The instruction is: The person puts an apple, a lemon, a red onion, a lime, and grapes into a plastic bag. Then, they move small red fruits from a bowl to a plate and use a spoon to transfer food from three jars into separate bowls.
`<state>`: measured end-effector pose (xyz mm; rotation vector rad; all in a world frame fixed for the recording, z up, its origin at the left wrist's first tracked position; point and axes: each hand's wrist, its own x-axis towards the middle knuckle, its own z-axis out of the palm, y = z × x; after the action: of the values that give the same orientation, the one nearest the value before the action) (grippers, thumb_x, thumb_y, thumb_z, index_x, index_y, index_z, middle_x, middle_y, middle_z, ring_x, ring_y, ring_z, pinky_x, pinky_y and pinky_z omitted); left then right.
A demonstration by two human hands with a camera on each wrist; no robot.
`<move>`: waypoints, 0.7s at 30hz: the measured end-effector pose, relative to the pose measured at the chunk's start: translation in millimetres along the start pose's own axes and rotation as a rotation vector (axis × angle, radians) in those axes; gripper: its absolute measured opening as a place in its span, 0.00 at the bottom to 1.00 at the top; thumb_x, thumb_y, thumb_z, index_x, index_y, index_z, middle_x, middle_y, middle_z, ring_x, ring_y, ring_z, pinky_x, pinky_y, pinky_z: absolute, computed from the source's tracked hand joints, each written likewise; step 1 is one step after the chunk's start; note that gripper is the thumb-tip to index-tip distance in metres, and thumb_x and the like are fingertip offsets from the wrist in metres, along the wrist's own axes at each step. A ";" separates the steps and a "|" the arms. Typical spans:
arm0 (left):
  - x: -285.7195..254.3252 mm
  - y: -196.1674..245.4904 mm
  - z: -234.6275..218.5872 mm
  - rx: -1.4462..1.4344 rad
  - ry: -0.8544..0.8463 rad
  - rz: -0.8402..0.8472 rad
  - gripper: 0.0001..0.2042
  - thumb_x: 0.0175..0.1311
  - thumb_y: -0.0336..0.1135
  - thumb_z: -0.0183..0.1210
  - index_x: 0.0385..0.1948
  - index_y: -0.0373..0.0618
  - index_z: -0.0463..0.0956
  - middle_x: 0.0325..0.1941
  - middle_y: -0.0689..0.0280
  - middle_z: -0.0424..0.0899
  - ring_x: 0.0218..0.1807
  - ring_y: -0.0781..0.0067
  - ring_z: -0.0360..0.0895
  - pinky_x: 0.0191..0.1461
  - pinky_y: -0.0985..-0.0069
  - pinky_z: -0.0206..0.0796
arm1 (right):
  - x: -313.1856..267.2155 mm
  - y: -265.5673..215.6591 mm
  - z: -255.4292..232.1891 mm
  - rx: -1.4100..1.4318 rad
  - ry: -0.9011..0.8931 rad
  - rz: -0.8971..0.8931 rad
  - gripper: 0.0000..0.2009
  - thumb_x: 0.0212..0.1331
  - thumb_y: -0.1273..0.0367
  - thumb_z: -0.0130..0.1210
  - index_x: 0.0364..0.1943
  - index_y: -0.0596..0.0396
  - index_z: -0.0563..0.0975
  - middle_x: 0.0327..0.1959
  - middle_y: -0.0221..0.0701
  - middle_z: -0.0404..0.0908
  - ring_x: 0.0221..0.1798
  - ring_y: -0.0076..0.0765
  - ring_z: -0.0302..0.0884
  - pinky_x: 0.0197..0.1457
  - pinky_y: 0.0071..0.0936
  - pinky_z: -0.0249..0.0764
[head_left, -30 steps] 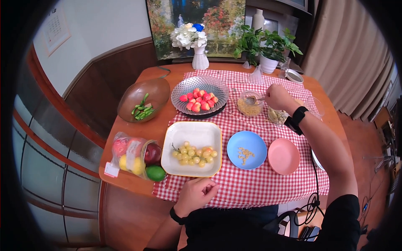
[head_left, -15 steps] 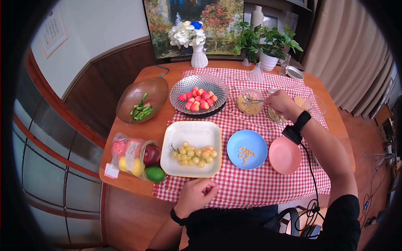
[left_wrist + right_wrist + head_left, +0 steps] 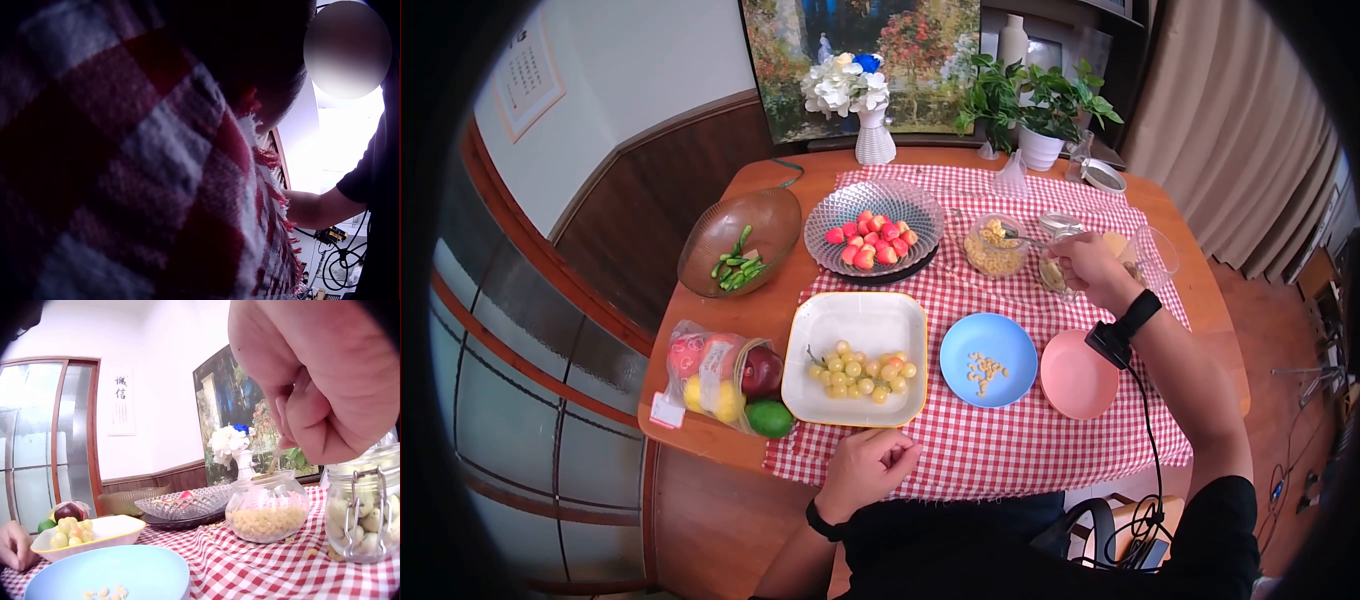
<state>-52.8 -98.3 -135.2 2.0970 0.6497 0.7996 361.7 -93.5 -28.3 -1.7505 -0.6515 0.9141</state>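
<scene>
My right hand (image 3: 1090, 268) grips the handle of a metal spoon (image 3: 1028, 239), its fingers curled round it. The spoon's bowl is inside the mouth of a round glass jar (image 3: 267, 495) part-filled with small pale-yellow macaroni (image 3: 265, 522). A few pieces of macaroni (image 3: 984, 372) lie on a blue plate (image 3: 960, 345) in front of the jar. My left hand (image 3: 868, 467) rests at the table's front edge, fingers loosely curled, holding nothing, just below the white tray (image 3: 815, 320) with grapes (image 3: 860, 372). Checked cloth fills most of the left wrist view.
A clip-top jar (image 3: 359, 512) with pale, roundish contents stands right of the macaroni jar. A pink plate (image 3: 1080, 375) is beside the blue one. Further left are a glass bowl (image 3: 825, 215) of red fruit, a brown bowl (image 3: 775, 225) of green vegetables and bagged fruit (image 3: 720, 375).
My right hand has moved right and slightly toward me, turning, with the spoon still in the jar's mouth; its bowl now shows higher, with macaroni at it. My left hand stays put.
</scene>
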 end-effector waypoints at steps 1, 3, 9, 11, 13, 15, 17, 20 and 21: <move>-0.5 -0.9 -1.1 0.016 -0.020 -0.007 0.07 0.62 0.30 0.71 0.29 0.42 0.81 0.20 0.67 0.80 0.18 0.78 0.74 0.23 0.77 0.63 | -3.2 -0.7 -3.7 0.031 0.002 -0.007 0.06 0.70 0.73 0.55 0.35 0.61 0.79 0.19 0.16 0.62 0.17 0.14 0.51 0.19 0.22 0.46; -1.2 -1.7 -2.3 0.032 -0.038 -0.018 0.07 0.63 0.32 0.70 0.30 0.43 0.82 0.22 0.66 0.81 0.19 0.76 0.76 0.24 0.75 0.67 | -14.4 -5.7 -6.8 0.061 0.000 -0.012 0.06 0.70 0.73 0.55 0.34 0.61 0.79 0.18 0.16 0.61 0.16 0.14 0.51 0.19 0.22 0.46; -0.3 1.3 -2.6 0.016 -0.036 -0.013 0.07 0.64 0.33 0.70 0.30 0.43 0.82 0.22 0.66 0.81 0.19 0.76 0.76 0.24 0.75 0.67 | -65.8 -12.7 -23.3 -0.029 -0.091 -0.047 0.07 0.70 0.71 0.57 0.36 0.62 0.80 0.18 0.17 0.63 0.16 0.15 0.54 0.18 0.23 0.48; -0.3 1.5 -2.7 -0.002 -0.032 -0.033 0.07 0.64 0.33 0.70 0.30 0.43 0.82 0.23 0.66 0.82 0.19 0.76 0.76 0.24 0.76 0.66 | -85.7 -8.8 -24.3 -0.038 -0.072 -0.042 0.08 0.70 0.71 0.58 0.33 0.61 0.80 0.17 0.18 0.65 0.16 0.15 0.55 0.19 0.23 0.49; -0.6 1.1 -2.4 -0.012 -0.036 -0.036 0.07 0.64 0.33 0.70 0.30 0.43 0.82 0.23 0.66 0.82 0.19 0.76 0.77 0.24 0.76 0.66 | -103.1 -3.1 -26.1 -0.190 -0.148 -0.043 0.08 0.68 0.71 0.60 0.31 0.61 0.82 0.18 0.19 0.68 0.18 0.14 0.59 0.20 0.20 0.51; -0.6 1.7 -2.1 -0.019 -0.038 -0.039 0.07 0.64 0.33 0.70 0.30 0.42 0.82 0.23 0.66 0.81 0.19 0.76 0.77 0.24 0.76 0.65 | -113.6 12.4 -26.1 -0.220 -0.129 -0.020 0.09 0.66 0.71 0.61 0.32 0.65 0.84 0.18 0.23 0.73 0.21 0.18 0.67 0.23 0.23 0.60; -0.1 2.6 -2.9 -0.003 -0.043 -0.042 0.07 0.64 0.33 0.70 0.29 0.42 0.82 0.22 0.66 0.81 0.19 0.77 0.76 0.23 0.77 0.65 | -116.5 38.6 -26.4 -0.535 -0.202 -0.373 0.11 0.65 0.70 0.61 0.38 0.69 0.84 0.19 0.28 0.76 0.25 0.22 0.74 0.28 0.29 0.70; -0.3 1.0 -2.1 0.012 -0.047 -0.037 0.07 0.64 0.33 0.70 0.29 0.43 0.82 0.22 0.66 0.81 0.18 0.77 0.76 0.23 0.76 0.64 | -136.4 38.4 -13.2 -0.870 -0.159 -0.654 0.08 0.63 0.72 0.60 0.33 0.66 0.82 0.25 0.41 0.82 0.27 0.43 0.82 0.34 0.40 0.76; -0.3 1.2 -1.6 0.015 -0.049 -0.033 0.07 0.64 0.33 0.70 0.29 0.43 0.82 0.22 0.66 0.81 0.18 0.77 0.76 0.23 0.76 0.64 | -139.4 37.4 -10.4 -1.081 -0.110 -0.810 0.06 0.62 0.73 0.60 0.31 0.64 0.81 0.26 0.44 0.83 0.29 0.50 0.83 0.35 0.43 0.77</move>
<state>-53.9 -98.4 -133.5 2.1078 0.6635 0.7247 291.6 -219.9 -22.9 -1.9953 -1.9938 0.0209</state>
